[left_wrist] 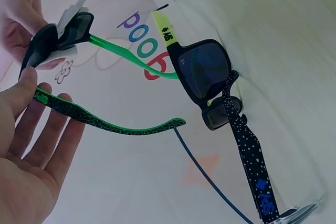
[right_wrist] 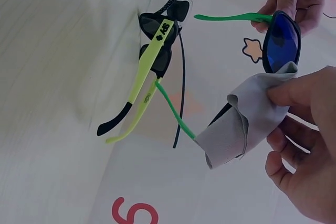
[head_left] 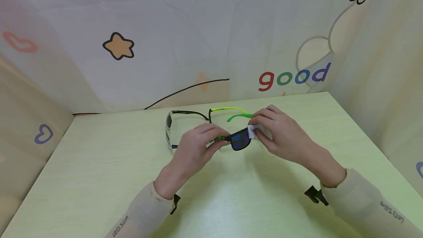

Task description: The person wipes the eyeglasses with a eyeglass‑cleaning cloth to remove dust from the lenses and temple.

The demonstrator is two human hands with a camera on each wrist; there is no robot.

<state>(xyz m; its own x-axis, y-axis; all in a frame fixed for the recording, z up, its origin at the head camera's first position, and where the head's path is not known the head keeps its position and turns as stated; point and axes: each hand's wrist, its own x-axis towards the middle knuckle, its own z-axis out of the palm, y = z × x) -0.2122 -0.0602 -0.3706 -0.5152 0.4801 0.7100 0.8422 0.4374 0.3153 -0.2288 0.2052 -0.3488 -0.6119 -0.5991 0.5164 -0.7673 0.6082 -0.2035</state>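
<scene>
A pair of green-and-black sunglasses [head_left: 240, 141] with dark blue lenses is held above the table between both hands. My left hand [head_left: 201, 143] pinches it near the hinge of one patterned temple [left_wrist: 100, 118], between thumb and fingers. A pale grey cloth [right_wrist: 244, 116] lies folded over the other lens. My right hand [head_left: 286, 135] pinches this lens through the cloth, thumb on one side and fingers on the other. In the right wrist view, the cloth hides most of that lens and part of the frame.
Behind the hands, black sunglasses with yellow temples [right_wrist: 148, 66] stand on the table [head_left: 99, 172]. Left of them are clear-framed sunglasses [head_left: 168, 129] with dark, speckled temples. A printed curtain [head_left: 185, 39] closes off the back and sides of the table.
</scene>
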